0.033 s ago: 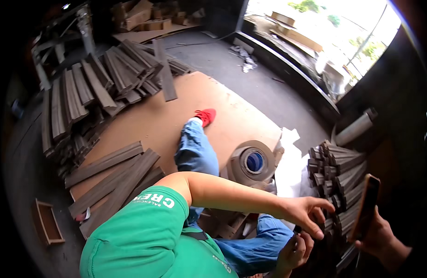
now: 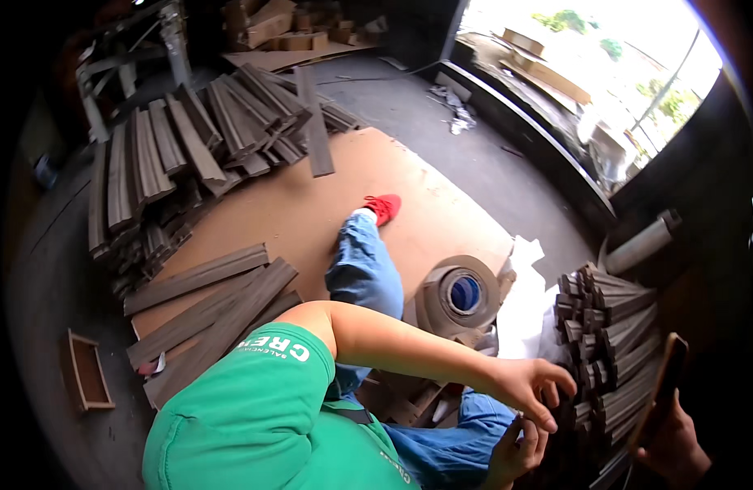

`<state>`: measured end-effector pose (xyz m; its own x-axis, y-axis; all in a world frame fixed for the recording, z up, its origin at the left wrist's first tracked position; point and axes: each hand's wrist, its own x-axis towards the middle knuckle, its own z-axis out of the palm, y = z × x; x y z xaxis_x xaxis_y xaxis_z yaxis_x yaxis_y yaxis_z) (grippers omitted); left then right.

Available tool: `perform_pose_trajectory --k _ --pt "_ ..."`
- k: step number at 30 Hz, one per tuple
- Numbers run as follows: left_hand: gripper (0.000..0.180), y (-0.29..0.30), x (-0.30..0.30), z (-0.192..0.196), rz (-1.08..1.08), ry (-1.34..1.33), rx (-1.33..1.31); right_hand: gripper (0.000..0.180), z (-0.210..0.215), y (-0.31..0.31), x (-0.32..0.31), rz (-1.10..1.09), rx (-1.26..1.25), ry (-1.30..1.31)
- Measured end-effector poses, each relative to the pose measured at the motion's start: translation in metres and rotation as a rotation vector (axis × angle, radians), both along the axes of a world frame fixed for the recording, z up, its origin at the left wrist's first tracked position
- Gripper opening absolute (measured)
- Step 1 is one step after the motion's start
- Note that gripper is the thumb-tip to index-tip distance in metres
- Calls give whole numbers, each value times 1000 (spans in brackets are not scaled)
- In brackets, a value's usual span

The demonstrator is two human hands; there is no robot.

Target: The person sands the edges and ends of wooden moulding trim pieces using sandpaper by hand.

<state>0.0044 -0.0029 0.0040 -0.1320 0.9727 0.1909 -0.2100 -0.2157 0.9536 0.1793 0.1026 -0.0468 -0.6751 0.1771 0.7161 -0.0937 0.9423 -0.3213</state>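
Observation:
Bent across my body, my left arm brings my left hand (image 2: 530,388) over to the lower right. Its fingers are curved but apart, and nothing shows between them. Just below, my right hand (image 2: 519,451) is closed in a pinch on something small and dark that I cannot make out. The two hands are close together above my jeans. Beyond them stands a stack of dark grey wooden strips (image 2: 609,343), ends facing me. Farther right, another person's hand (image 2: 678,445) holds up a phone (image 2: 664,388), seen nearly edge-on.
A large tape roll (image 2: 462,292) and white sheeting (image 2: 519,306) lie near my knees. Brown board (image 2: 376,171) covers the floor under my red shoe (image 2: 383,208). Long grey strips (image 2: 205,139) are heaped at far left, with loose ones (image 2: 221,314) nearer. A small wooden tray (image 2: 89,371) sits left.
The view has turned slightly left, so the surroundings sit farther right. My hands have shifted a little left and down. The other person's phone is lower and more edge-on.

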Motion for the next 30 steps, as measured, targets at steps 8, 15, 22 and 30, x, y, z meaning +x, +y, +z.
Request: perform_pose_trajectory --k 8,15,22,30 --pt "12 -267 -34 -74 1381 373 -276 10 19 -30 -101 271 -329 -387" --pt "47 -488 140 -319 906 -563 -1341 8 -5 -8 -154 478 -471 -578" --pt "49 -396 105 -279 1217 -614 -895 13 -40 64 -147 286 -658 -1090" --pt "55 -381 51 -241 1188 -795 -768 28 -225 171 -21 -105 -662 -1304"
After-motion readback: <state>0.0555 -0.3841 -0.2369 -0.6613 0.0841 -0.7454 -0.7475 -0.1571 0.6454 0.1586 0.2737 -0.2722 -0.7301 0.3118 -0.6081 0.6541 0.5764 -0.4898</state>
